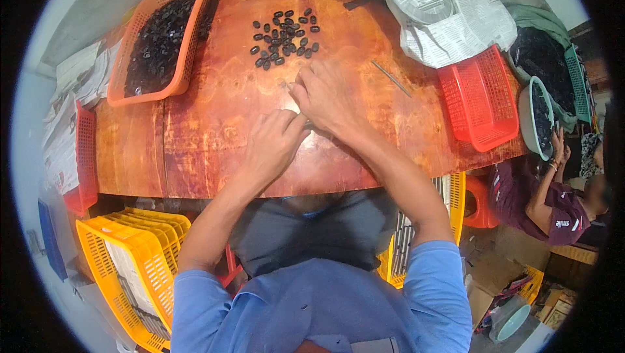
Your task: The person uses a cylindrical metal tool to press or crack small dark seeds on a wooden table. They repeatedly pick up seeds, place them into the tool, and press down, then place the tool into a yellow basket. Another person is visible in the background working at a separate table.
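My left hand (268,141) and right hand (325,100) meet above the table (221,131), both narrow, fingers curled; a thin dark sliver (308,126) shows between them, and I cannot tell what it is or which hand grips it. From my hands, loose black oval pieces (286,50) lie at twelve o'clock, a thin rod (391,79) at two, an orange basket (150,98) at ten, a red basket (482,102) at three

Pieces (282,35) lie on the table (228,125) between a basket (148,97) and a newspaper (449,27).
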`<state>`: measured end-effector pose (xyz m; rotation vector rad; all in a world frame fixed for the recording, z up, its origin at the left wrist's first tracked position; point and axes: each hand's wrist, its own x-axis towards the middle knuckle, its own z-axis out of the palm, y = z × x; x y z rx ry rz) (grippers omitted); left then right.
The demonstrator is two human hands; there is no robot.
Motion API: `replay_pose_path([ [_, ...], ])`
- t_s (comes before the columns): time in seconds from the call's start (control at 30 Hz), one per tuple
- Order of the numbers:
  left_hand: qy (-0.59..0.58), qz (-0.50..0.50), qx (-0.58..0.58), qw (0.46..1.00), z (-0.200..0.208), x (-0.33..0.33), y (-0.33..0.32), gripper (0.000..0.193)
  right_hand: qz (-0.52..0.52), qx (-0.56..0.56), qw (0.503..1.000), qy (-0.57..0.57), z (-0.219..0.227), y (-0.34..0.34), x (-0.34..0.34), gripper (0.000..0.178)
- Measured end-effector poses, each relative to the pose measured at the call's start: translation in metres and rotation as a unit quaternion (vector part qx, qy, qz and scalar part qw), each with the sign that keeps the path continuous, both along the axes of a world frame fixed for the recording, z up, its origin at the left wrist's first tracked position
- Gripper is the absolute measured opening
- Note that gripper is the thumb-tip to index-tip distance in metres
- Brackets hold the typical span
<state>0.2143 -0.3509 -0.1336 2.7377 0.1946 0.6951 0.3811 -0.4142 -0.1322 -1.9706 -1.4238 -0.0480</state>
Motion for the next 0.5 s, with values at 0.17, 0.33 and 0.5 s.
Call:
replay_pose_path([
  [0.17, 0.010, 0.010, -0.024, 1.000, 0.005, 0.002, 0.000, 0.036, -0.028, -0.026, 0.999, -0.005, -0.001, -0.005, -0.002, 0.023],
  [0.33, 0.026, 0.007, -0.051, 0.998, 0.012, 0.000, 0.001, 0.036, -0.031, -0.030, 0.999, 0.014, -0.003, -0.004, -0.003, 0.024],
  [0.5, 0.037, 0.006, -0.069, 0.997, 0.016, 0.003, 0.004, 0.035, -0.033, -0.061, 0.997, 0.016, -0.001, 0.000, -0.002, 0.023],
])
